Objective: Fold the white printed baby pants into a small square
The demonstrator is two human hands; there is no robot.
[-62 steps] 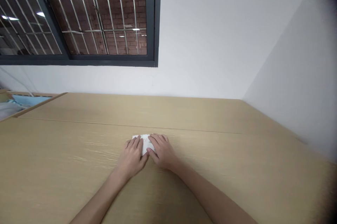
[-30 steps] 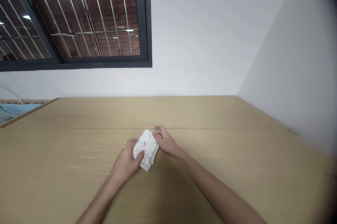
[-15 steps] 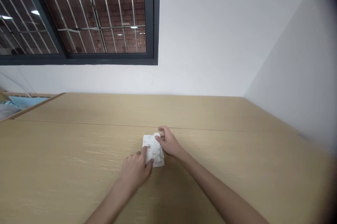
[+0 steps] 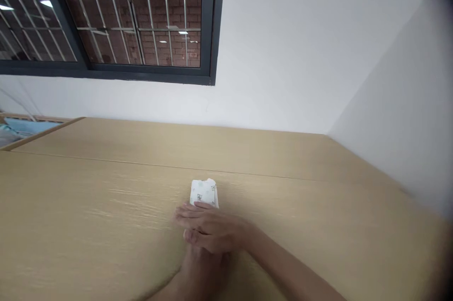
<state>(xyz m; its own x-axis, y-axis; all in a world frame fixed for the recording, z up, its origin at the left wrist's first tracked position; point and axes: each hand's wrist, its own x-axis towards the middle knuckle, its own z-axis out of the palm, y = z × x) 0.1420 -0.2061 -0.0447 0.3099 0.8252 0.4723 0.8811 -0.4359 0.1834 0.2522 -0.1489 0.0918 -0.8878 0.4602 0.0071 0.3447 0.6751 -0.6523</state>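
Note:
A folded white diaper [image 4: 203,191] with small printed figures lies on the wooden tabletop, its far end showing and its near end covered by my hands. My right hand [image 4: 215,230] reaches across it from the right, palm down, with fingers stretched out to the left over the near part. Under and behind that hand is my left hand [image 4: 201,258], blurred and mostly covered, so its fingers do not show. Whether the left hand touches the diaper I cannot tell.
The light wooden tabletop [image 4: 106,225] has a seam running across it. White wall [image 4: 283,55] rises behind and at the right. A barred window [image 4: 141,22] is at upper left. Light blue material [image 4: 30,126] shows beyond the table's left edge.
My right hand has moved from the diaper's right edge toward me and left, over its near end. My left hand has slid nearer and under the right. The view has shifted slightly.

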